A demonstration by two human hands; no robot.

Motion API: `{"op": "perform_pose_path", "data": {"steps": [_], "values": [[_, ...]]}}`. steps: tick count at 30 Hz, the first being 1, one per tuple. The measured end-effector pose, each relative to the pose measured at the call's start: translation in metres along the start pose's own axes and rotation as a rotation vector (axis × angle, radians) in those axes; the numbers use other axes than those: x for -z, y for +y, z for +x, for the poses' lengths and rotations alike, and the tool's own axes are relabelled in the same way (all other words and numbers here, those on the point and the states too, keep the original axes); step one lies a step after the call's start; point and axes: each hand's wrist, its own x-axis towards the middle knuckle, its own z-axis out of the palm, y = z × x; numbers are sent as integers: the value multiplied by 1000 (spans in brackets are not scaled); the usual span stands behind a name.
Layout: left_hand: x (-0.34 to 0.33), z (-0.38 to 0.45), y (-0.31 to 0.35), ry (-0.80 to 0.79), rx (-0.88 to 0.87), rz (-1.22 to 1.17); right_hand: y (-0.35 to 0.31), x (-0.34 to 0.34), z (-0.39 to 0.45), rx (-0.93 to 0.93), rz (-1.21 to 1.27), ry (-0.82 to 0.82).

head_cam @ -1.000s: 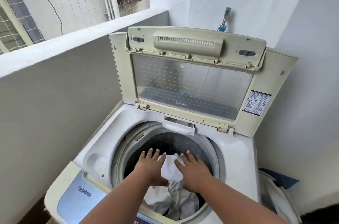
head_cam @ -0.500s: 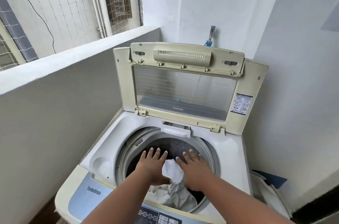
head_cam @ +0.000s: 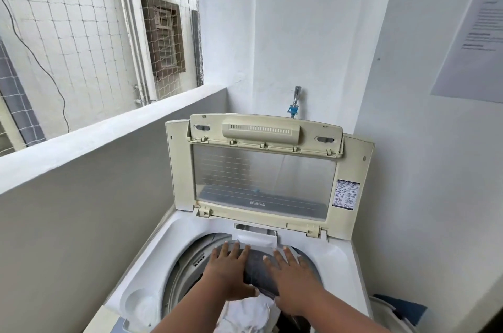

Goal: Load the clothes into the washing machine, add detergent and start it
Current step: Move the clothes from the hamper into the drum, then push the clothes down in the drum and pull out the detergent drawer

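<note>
While my hands hover flat over the drum, these are the things I watch, left to right.

Ledge (head_cam: pixel 109 139): well clear on my left; nothing on it, no obstacle.
Softener cup (head_cam: pixel 141 302): moulded into the deck at the near left; I judge detergent could go astray there if I pour without looking.
Drum (head_cam: pixel 185 278): open below me; its rim could snag a trailing sleeve if cloth hangs over.
Left hand (head_cam: pixel 227 272): spread open, palm down, fingers splayed; it grips nothing, though the thumb touches the clothes.
Clothes (head_cam: pixel 253 311): white bundle in the drum, between my wrists, heaped high at the near side. If I leave them bunched, I judge the load may spin unbalanced.
Drawer (head_cam: pixel 255 237): white flap at the back rim, just past my fingertips; it looks partly out, and knuckles could knock it.
Lid (head_cam: pixel 261 180): upright behind the drum; a jolt could drop it on my hands.
Right hand (head_cam: pixel 292 278): open too, flat, holding nothing.
Basket (head_cam: pixel 392 311): beside the machine on my right, something dark inside; more may remain to load.
</note>
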Motion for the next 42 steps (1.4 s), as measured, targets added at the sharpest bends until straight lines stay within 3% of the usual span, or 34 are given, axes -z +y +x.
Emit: {"op": "perform_pose_path", "data": {"steps": [9,20,34,42], "values": [[2,44,-7,-5,18,46,15,0,39,-28,88,60],[-4,67,-18,-29,129,-82,17,-20,69,-77,232,123],[-30,78,-38,96,-141,177,3,-16,70,-205,375,175],[-28,66,-55,118,-277,124,-23,-14,68,-395,545,257]]}}
